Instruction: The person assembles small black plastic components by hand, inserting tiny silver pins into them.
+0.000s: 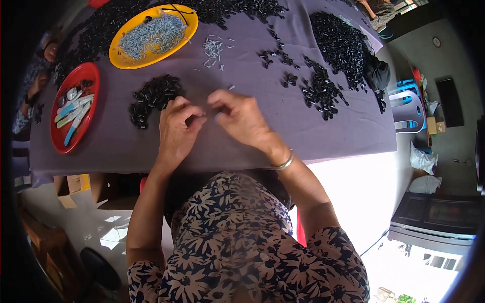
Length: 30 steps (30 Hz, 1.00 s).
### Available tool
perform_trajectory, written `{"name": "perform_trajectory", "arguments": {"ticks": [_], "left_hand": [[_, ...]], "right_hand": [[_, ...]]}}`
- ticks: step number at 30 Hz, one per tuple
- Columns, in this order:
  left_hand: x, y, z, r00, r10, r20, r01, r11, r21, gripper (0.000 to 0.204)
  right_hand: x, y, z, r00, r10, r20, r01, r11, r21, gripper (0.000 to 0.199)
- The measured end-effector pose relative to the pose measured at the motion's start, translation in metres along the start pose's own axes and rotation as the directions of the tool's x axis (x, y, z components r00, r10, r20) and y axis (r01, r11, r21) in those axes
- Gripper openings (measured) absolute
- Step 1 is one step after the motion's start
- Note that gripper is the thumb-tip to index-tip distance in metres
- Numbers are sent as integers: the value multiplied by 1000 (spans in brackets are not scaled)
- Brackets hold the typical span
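Beside the right hand (243, 118), purple cloth (323, 129) leaves room toward its edge.

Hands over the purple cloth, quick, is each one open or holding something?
Left hand: partly curled; whether it holds anything can't be told.
Right hand: partly curled too; whether it holds anything can't be told.

Prob. home workrm: wall clock (436, 42), plastic chair (411, 112), cloth-covered tbl (348, 129) w/ blk parts (157, 93)

The chunky pieces (157, 92) are black, the tablecloth (348, 131) purple.
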<state>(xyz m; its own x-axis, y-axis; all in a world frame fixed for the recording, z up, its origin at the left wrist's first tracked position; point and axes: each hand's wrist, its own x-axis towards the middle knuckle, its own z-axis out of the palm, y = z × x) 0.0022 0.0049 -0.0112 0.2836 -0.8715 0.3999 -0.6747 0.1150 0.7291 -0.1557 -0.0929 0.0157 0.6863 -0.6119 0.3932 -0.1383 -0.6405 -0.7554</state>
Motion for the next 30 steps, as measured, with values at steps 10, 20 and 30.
{"name": "perform_trajectory", "arguments": {"ticks": [10,20,30], "left_hand": [[0,3,-4,999,42,-3,-42,999,28,16],[-2,2,-3,999,26,-23,-26,1000,-13,14],[-1,-1,-1,1000,20,-13,-20,1000,-15,15]], "right_hand": [[4,88,-160,943,187,-275,-307,805,-507,24],[27,85,-146,963,260,-74,-252,766,-592,21],[37,93,-161,973,218,73,-117,744,-658,16]]}}
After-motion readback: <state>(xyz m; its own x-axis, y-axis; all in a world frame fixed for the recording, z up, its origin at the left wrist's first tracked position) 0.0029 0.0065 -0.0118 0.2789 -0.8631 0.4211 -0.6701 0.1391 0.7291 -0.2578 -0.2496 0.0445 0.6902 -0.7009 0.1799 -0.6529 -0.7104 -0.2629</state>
